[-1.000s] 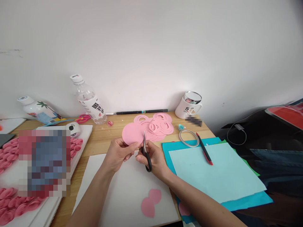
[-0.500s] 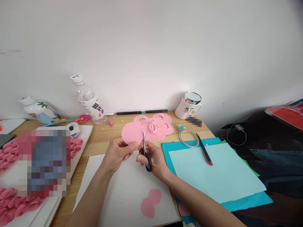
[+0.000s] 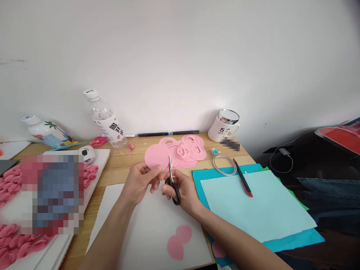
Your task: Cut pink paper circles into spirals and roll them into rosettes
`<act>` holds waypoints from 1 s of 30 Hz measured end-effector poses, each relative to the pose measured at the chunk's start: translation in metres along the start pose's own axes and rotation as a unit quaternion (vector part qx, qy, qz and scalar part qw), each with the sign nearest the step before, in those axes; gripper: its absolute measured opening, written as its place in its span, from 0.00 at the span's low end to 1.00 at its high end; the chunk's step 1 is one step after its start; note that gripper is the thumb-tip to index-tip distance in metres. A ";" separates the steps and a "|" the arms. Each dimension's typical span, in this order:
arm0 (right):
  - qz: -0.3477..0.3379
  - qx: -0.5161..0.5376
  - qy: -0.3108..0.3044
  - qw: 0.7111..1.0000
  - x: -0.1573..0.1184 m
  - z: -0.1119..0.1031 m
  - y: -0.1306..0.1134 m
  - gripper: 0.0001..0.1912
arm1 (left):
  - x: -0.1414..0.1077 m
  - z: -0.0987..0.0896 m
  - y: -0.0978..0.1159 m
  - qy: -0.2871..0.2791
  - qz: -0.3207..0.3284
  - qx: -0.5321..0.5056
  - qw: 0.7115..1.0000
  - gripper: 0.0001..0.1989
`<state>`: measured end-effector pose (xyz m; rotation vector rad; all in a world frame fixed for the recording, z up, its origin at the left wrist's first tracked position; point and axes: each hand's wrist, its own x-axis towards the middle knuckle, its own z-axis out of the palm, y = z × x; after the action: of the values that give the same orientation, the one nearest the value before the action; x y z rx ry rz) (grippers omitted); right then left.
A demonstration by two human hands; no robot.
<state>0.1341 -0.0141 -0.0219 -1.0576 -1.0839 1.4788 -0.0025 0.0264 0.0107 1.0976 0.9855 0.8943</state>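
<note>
My left hand [image 3: 142, 180] pinches a round pink paper disc [image 3: 156, 155] by its lower edge. In my right hand [image 3: 181, 187] is a pair of scissors [image 3: 176, 191] with black handles, its blades pointing up beside the disc's right edge. The blades look closed or nearly so; I cannot tell whether they touch the paper. Behind the disc lies a heap of pink paper cutouts [image 3: 188, 152], several with holes or spiral cuts. Below my hands, two pink paper pieces [image 3: 180, 242] rest on a white board [image 3: 149, 236].
Blue paper sheets [image 3: 258, 202] lie at right with a black-and-red pen [image 3: 243, 178] and a tape roll [image 3: 224, 165]. A white mug [image 3: 224, 125] and a plastic bottle [image 3: 109, 122] stand by the wall. At left sits a panel with pink paper roses [image 3: 36, 243].
My left thumb has shifted up slightly on the disc and its fingers have moved a little. The scissors have moved only slightly in my right hand.
</note>
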 end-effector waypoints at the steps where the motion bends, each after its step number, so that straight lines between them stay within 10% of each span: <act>1: 0.002 0.001 -0.005 1.000 0.000 0.000 0.001 0.20 | 0.000 0.000 -0.001 -0.001 0.005 0.004 1.000 0.13; 30: -0.031 0.018 -0.020 0.999 0.003 -0.005 0.008 0.22 | -0.001 0.001 0.000 0.029 -0.012 0.048 0.998 0.11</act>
<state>0.1369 -0.0115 -0.0315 -0.9647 -1.1036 1.4696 -0.0013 0.0255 0.0112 1.1439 1.0978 0.8706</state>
